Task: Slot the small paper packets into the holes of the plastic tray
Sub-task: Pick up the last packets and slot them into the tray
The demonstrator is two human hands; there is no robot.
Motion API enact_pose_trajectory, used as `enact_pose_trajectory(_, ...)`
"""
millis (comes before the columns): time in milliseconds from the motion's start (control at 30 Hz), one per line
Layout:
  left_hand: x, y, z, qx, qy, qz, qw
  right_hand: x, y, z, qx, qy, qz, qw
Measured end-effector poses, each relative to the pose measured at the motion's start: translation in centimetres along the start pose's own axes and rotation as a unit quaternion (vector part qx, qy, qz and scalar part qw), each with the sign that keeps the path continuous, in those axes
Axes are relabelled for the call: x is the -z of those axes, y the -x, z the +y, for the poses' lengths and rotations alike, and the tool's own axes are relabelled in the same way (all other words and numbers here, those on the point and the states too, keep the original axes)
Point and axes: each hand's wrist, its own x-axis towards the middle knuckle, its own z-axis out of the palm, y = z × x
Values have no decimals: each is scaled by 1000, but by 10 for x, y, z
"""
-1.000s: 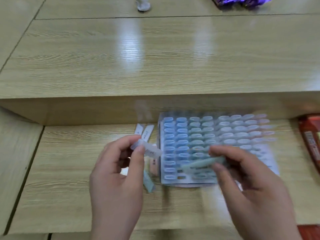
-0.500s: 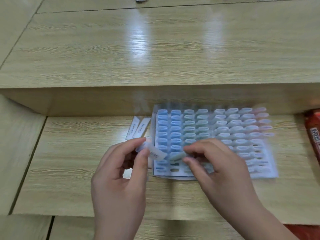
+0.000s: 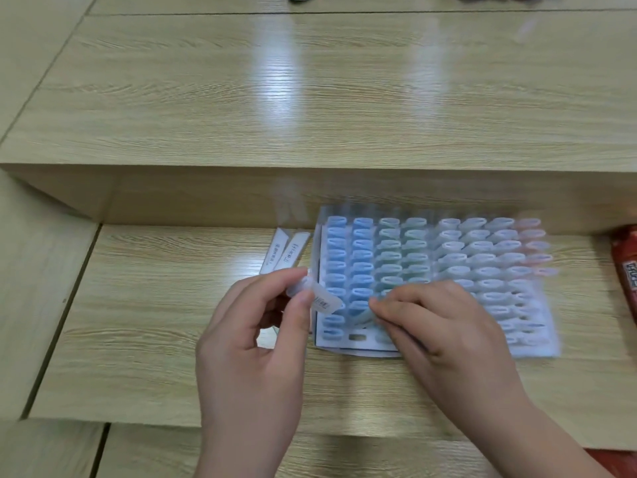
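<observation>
seat the green packet square in its hole

right hand (image 3: 444, 326) fingers pinch a pale green packet (image 3: 364, 317) over the near-left rows of the plastic tray (image 3: 344, 346) on the tabletop (image 3: 165, 322). best to line it with an empty hole (image 3: 358, 337), hold it upright and press gently. left hand (image 3: 251, 339) pinches a white packet (image 3: 324, 301) beside the tray.

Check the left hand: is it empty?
No, the left hand pinches a small paper packet between its thumb and fingers.
</observation>
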Motion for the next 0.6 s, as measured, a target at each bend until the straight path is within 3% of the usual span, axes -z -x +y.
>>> enact_pose_trajectory(333, 0, 3, -2, -19, 15, -7, 1000, -3, -2, -1, 50, 29, -91, 994)
enact_pose_trajectory(600, -15, 3, 19, -55, 12, -41, 998, 32, -9, 6, -90, -132, -47, 986)
